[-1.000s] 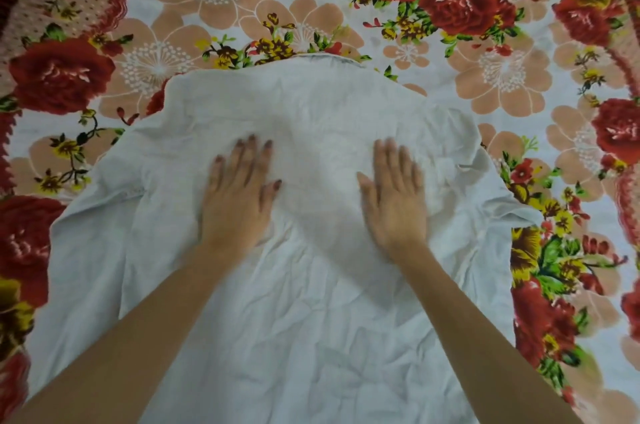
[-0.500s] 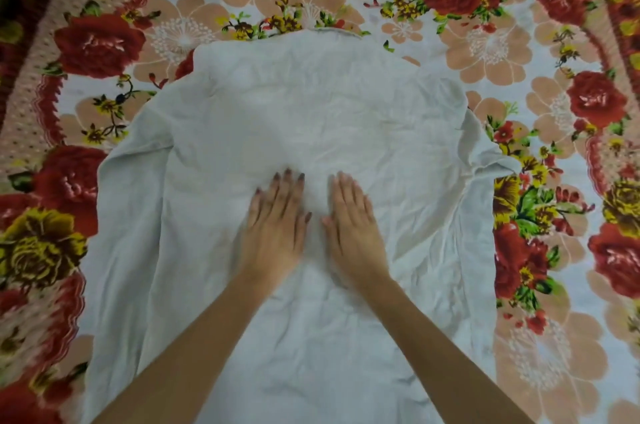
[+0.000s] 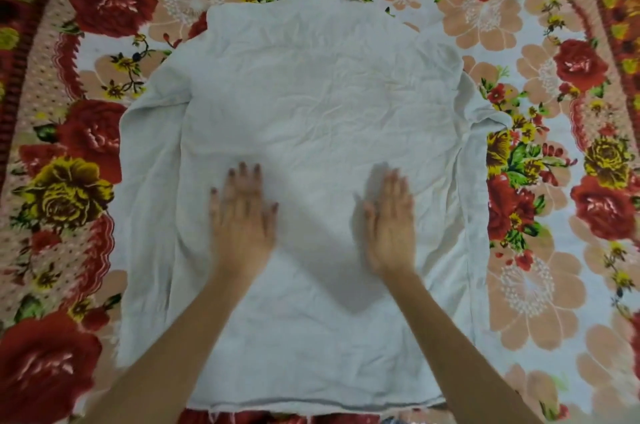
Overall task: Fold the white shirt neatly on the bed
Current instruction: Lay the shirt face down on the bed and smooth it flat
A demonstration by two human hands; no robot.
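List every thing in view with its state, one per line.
white shirt: spread out flat, wrinkled, collar end away from the person, sleeves lying along its sides, not yet folded over.
left hand: palm down on the shirt, fingers straight and spread.
right hand: palm down on the shirt, fingers straight, blurred.
floral bedsheet: laid flat under the shirt.

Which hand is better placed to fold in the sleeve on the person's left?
Left. The left hand lies flat on the white shirt, closer to that sleeve; the right hand, also flat, would likely have to reach across.
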